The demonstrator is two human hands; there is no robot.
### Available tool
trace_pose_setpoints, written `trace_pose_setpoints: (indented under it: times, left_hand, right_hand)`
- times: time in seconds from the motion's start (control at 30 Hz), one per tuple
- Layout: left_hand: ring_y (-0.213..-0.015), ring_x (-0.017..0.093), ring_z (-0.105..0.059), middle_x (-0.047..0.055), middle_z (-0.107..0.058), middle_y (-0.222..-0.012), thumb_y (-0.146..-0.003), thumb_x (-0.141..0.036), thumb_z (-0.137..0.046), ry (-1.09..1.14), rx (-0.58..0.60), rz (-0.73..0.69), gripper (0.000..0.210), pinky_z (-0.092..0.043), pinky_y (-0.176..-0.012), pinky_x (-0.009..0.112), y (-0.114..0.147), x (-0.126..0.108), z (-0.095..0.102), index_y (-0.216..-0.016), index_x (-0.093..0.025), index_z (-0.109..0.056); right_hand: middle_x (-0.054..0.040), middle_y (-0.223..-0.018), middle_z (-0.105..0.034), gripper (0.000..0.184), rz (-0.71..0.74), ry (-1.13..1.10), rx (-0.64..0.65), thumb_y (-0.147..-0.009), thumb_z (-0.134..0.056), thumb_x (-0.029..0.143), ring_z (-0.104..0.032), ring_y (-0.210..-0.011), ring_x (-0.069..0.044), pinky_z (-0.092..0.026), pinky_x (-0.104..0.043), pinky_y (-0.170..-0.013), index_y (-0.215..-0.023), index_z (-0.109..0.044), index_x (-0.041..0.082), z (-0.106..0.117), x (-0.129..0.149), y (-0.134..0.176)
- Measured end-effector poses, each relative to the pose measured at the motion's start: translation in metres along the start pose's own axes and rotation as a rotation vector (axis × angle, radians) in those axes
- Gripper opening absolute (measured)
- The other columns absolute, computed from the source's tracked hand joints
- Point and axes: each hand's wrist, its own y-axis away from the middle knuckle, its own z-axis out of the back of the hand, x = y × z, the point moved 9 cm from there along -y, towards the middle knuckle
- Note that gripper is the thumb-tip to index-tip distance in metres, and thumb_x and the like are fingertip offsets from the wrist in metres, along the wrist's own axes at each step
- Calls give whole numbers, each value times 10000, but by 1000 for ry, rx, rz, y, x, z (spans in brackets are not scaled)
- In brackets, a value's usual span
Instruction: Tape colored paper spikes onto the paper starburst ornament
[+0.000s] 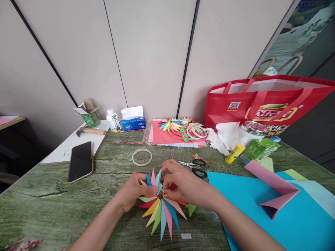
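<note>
A folded paper star (162,218) with many coloured points lies low over the table in front of me, a small dark hole at its centre. My left hand (130,192) pinches its upper left points between thumb and fingers. From the other side, my right hand (187,183) is closed over the upper right part, with thumb and forefinger pinched together by a light blue point near the centre. Those fingers hide part of the star. Just beyond my right hand lie black-handled scissors (199,168), and a white ring (141,157) lies farther back.
At left are a phone (81,162), a hammer (92,131) and a green box (89,116). A bottle (113,120), tissue box (133,123) and finished paper stars (171,125) line the wall. At right stand a yellow glue stick (235,153), a red bag (235,94) and blue paper (240,205).
</note>
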Motion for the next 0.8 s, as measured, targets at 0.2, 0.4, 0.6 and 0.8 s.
trace_pose_setpoints:
  times: [0.2, 0.4, 0.6, 0.8]
  left_hand:
    - [-478, 85, -500, 18, -656, -542, -440, -294, -824, 15, -27, -7, 274, -347, -484, 184, -2, -1, 5, -582, -110, -679]
    - [-562, 137, -588, 62, -711, -623, -460, -292, -817, 6, -15, 9, 272, -420, -562, 220, -2, -2, 5, -628, -115, -698]
    - [-616, 170, -624, 78, -726, -646, -472, -298, -810, -30, -12, 14, 264, -435, -587, 230, -1, -3, 6, -639, -121, -707]
    - [-465, 116, -553, 47, -701, -557, -437, -265, -823, -74, 39, 39, 255, -363, -472, 196, -1, 0, 5, -604, -113, -704]
  right_hand:
    - [-45, -953, -549, 108, 27, -72, -16, -690, -607, 82, -438, -1063, -192, -384, -287, -864, -628, -628, 168, 6, 6, -1]
    - [-35, -785, -647, 139, -46, -558, 58, -789, -591, 280, -596, -718, -119, -471, -230, -671, -750, -644, 157, 34, 4, 14]
    - [-99, -829, -708, 264, 33, -823, 522, -800, -571, 363, -659, -766, -146, -494, -207, -712, -851, -695, 135, 41, 22, 50]
    - [-53, -777, -710, 198, -165, -475, 626, -792, -572, 252, -665, -701, -136, -473, -177, -616, -934, -678, 163, 25, -2, 57]
